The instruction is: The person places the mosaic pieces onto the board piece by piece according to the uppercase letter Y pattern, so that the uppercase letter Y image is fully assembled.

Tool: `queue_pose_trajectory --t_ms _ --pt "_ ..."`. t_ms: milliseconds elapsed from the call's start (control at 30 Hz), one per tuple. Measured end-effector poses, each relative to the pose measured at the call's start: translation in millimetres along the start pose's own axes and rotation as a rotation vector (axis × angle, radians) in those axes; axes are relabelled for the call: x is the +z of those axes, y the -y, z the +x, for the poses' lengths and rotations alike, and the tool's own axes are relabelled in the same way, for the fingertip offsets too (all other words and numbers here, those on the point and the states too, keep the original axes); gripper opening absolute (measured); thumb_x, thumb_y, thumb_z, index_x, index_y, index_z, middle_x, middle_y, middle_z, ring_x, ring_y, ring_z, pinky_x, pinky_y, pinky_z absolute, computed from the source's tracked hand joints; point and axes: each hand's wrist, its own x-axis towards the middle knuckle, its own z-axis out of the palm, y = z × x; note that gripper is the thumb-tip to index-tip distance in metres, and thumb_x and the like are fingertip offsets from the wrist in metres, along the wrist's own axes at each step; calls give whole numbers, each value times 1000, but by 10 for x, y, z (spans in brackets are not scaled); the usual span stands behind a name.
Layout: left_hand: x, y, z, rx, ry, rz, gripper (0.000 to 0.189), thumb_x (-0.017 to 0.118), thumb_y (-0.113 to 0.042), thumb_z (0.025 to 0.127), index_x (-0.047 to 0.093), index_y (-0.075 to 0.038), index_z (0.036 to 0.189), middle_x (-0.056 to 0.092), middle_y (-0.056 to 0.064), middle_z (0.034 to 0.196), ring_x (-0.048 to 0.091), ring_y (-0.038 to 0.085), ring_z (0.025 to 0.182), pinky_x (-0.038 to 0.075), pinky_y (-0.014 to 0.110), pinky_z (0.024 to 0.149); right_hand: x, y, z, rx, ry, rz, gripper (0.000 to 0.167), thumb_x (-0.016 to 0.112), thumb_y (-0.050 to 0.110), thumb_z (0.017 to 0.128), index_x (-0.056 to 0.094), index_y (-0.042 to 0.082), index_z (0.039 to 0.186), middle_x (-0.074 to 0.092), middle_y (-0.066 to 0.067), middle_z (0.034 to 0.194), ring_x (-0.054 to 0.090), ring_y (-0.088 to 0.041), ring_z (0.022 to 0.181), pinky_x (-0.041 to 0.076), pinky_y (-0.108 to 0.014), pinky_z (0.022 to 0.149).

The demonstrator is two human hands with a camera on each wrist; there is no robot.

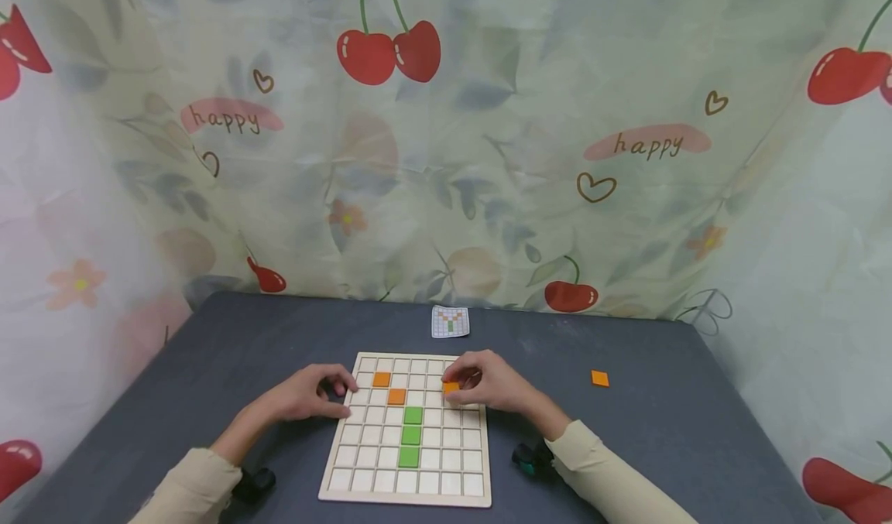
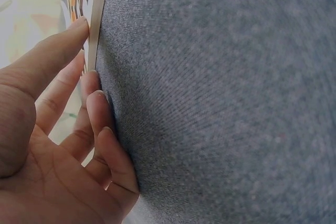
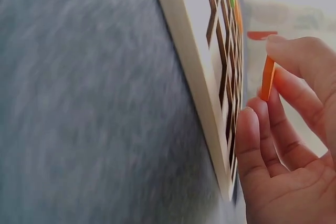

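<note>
A pale wooden grid board (image 1: 404, 499) lies on the table. Two orange tiles (image 1: 396, 396) run diagonally at its upper left, and three green tiles (image 1: 411, 435) stand in a column below them. My right hand (image 1: 491, 385) pinches another orange tile (image 3: 268, 78) between thumb and fingers, over the board's upper right. That tile is tilted on edge in the right wrist view, apart from the board's surface. Along the left edge, my left hand (image 1: 307, 392) touches the board with thumb and fingertips, its fingers loosely bent.
One loose orange tile (image 1: 600, 378) lies on the dark table (image 1: 627, 446), right of the board. Behind the board is a small card (image 1: 450, 322) printed with a coloured grid pattern. A cherry-printed curtain (image 1: 474, 160) hangs at the table's back edge.
</note>
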Motion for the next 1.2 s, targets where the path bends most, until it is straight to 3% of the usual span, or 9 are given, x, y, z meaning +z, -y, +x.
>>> queue_pose_trajectory --t_ms 233,633,1200 --pt "5 2 -9 -7 -2 -3 27 82 -15 88 69 -6 111 57 7 95 51 21 81 42 28 67 103 67 71 45 -7 -18 28 85 14 85 76 3 109 72 -4 101 63 -11 83 52 -29 75" --pt "6 16 -14 11 -5 -3 27 81 -16 89 69 -6 111 57 7 95 51 21 82 42 28 68 199 142 133 84 -10 -39 24 84 12 86 77 3 107 71 -4 100 65 -20 85 52 -30 75" --pt "9 39 -11 14 -12 -7 28 81 -16 89 69 -6 112 57 6 95 51 21 82 42 28 68 255 191 166 114 -4 -85 21 84 12 86 77 5 105 70 -2 97 61 -12 81 50 -29 73"
